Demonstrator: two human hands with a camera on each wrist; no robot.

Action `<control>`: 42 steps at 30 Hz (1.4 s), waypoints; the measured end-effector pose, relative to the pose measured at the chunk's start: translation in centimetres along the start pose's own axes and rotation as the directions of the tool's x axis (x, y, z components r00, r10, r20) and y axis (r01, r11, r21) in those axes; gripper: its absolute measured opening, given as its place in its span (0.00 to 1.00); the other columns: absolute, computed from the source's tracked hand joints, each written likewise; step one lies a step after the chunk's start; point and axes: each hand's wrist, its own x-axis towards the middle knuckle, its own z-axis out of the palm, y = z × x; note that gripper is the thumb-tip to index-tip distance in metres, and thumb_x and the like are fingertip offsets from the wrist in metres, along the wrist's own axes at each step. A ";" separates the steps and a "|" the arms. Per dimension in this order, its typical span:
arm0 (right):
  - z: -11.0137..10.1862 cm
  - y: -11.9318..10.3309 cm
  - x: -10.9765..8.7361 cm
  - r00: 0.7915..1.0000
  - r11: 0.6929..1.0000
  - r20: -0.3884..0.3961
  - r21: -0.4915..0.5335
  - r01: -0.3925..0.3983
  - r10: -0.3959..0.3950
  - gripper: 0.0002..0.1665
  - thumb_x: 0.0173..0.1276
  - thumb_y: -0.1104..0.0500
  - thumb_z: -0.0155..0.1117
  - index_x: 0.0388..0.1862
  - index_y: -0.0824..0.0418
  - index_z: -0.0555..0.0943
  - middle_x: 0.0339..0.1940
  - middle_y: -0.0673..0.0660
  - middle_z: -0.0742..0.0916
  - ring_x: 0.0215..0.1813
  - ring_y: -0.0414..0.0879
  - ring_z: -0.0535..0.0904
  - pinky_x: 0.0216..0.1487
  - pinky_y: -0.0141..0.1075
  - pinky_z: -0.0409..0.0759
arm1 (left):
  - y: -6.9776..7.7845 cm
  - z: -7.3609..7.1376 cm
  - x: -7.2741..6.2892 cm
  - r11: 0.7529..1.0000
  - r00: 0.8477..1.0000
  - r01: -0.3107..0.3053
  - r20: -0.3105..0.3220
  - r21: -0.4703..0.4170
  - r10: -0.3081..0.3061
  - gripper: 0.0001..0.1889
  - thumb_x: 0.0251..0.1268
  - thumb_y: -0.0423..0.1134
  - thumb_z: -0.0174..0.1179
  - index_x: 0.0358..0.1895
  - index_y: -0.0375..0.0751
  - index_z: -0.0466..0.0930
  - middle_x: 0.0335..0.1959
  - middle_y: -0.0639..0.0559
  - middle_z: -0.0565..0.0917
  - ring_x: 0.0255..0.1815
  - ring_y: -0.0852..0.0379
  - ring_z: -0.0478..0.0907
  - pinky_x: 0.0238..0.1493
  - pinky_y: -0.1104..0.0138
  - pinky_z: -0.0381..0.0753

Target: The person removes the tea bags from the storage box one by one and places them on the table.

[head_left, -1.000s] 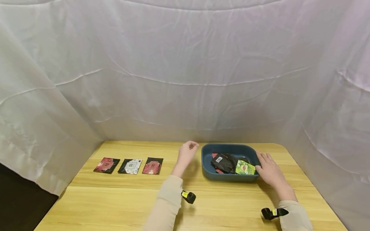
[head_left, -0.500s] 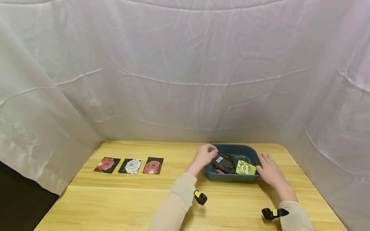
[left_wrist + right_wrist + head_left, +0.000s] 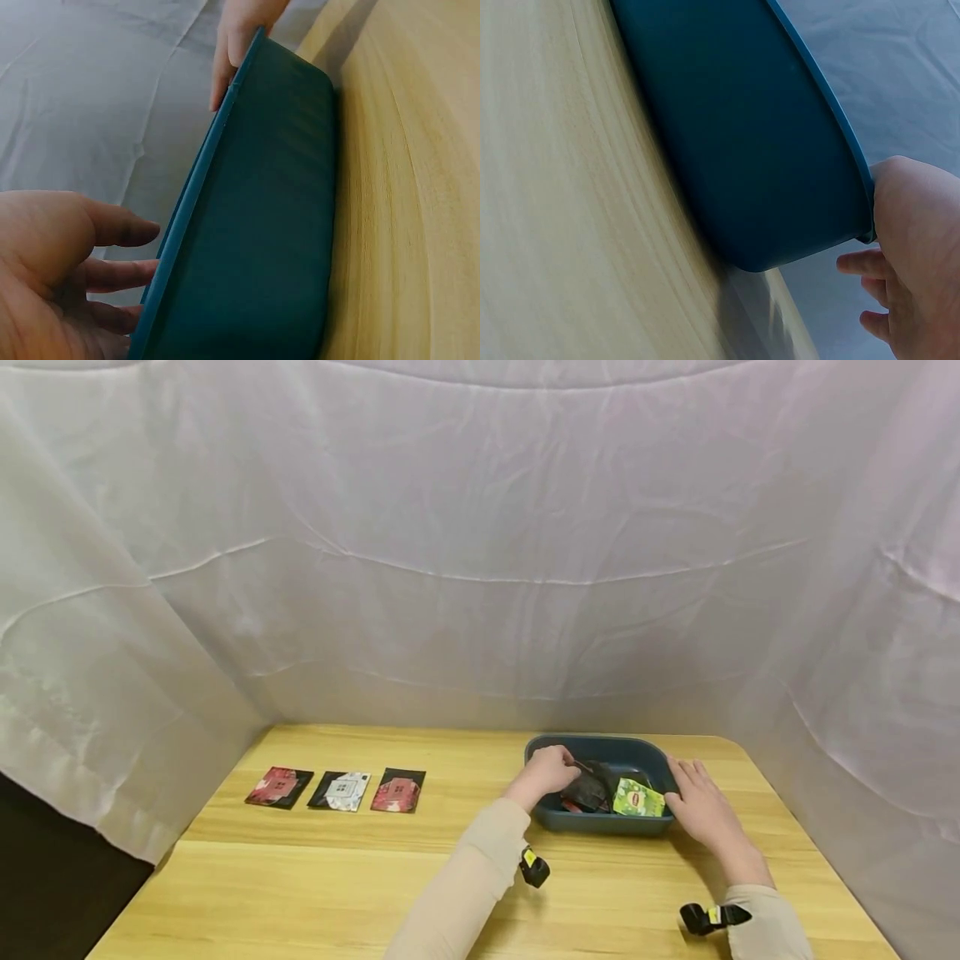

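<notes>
In the head view, my left hand (image 3: 551, 770) reaches over the left side of a dark blue bin (image 3: 600, 823), its fingers bent towards a black sachet (image 3: 586, 792) inside. The left wrist view shows the thumb (image 3: 127, 227) apart from the fingers, whose tips are partly hidden by the rim. My right hand (image 3: 705, 806) rests at the bin's right end, thumb over the rim, other fingers stretched outside. Inside the bin lies a green-yellow sachet (image 3: 637, 798), with red edges showing beneath the black one.
To the left, three flat sachets lie in a row: a red-and-black one (image 3: 280, 787), a white-and-black one (image 3: 340, 791) and another red-and-black one (image 3: 398, 790). A grey curtain (image 3: 465, 635) hangs behind the wooden table (image 3: 300, 885).
My left hand has moved right from beside the bin into its left part, now covering the black sachet's barcode label. The right hand has stayed at the rim.
</notes>
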 end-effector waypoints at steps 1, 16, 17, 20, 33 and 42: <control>0.0 0.0 0.0 1.000 1.000 0.000 0.001 0.001 -0.001 0.37 0.74 0.56 0.47 0.75 0.72 0.53 0.73 0.78 0.61 0.75 0.75 0.47 0.72 0.67 0.49 | 0.1 0.0 0.0 1.000 1.000 0.005 0.007 0.011 -0.005 0.15 0.67 0.43 0.59 0.51 0.39 0.82 0.51 0.47 0.85 0.52 0.50 0.81 0.52 0.62 0.81; 0.2 0.4 0.2 1.000 1.000 0.016 0.016 -0.011 0.011 0.37 0.75 0.55 0.45 0.77 0.70 0.51 0.73 0.78 0.60 0.76 0.74 0.45 0.70 0.70 0.49 | 0.0 0.1 0.3 0.999 1.000 0.015 -0.010 -0.048 -0.016 0.12 0.63 0.36 0.64 0.48 0.37 0.83 0.46 0.47 0.85 0.47 0.51 0.80 0.45 0.65 0.81; 0.2 0.4 0.2 1.000 1.000 0.016 0.017 -0.011 0.011 0.37 0.75 0.55 0.45 0.77 0.70 0.51 0.73 0.77 0.60 0.76 0.74 0.44 0.70 0.70 0.49 | -0.1 0.1 0.3 0.998 1.000 0.012 -0.025 -0.054 -0.013 0.12 0.61 0.35 0.64 0.48 0.38 0.84 0.45 0.47 0.86 0.46 0.52 0.80 0.45 0.66 0.81; 0.2 0.4 0.2 1.000 1.000 0.014 0.018 -0.008 0.008 0.37 0.75 0.55 0.45 0.77 0.70 0.51 0.73 0.78 0.60 0.76 0.74 0.44 0.70 0.70 0.49 | -0.2 0.2 0.4 0.997 0.997 -0.007 -0.074 -0.080 0.001 0.13 0.56 0.30 0.65 0.46 0.38 0.85 0.40 0.47 0.85 0.40 0.55 0.79 0.42 0.68 0.79; 0.2 0.3 0.2 1.000 1.000 0.008 0.012 -0.012 0.012 0.37 0.74 0.56 0.47 0.76 0.71 0.53 0.73 0.78 0.61 0.76 0.75 0.46 0.71 0.68 0.49 | 0.0 0.6 0.3 0.922 0.989 0.006 -0.131 -0.387 -0.062 0.19 0.50 0.19 0.63 0.48 0.34 0.82 0.36 0.42 0.85 0.26 0.61 0.77 0.24 0.72 0.81; 0.1 0.3 0.3 1.000 1.000 0.002 0.009 -0.002 0.002 0.37 0.74 0.55 0.46 0.75 0.72 0.53 0.72 0.78 0.61 0.75 0.75 0.46 0.70 0.69 0.50 | 0.1 -0.1 -0.5 0.836 0.987 0.033 -0.115 -0.548 -0.114 0.25 0.48 0.15 0.56 0.54 0.30 0.80 0.36 0.37 0.88 0.22 0.52 0.81 0.21 0.65 0.81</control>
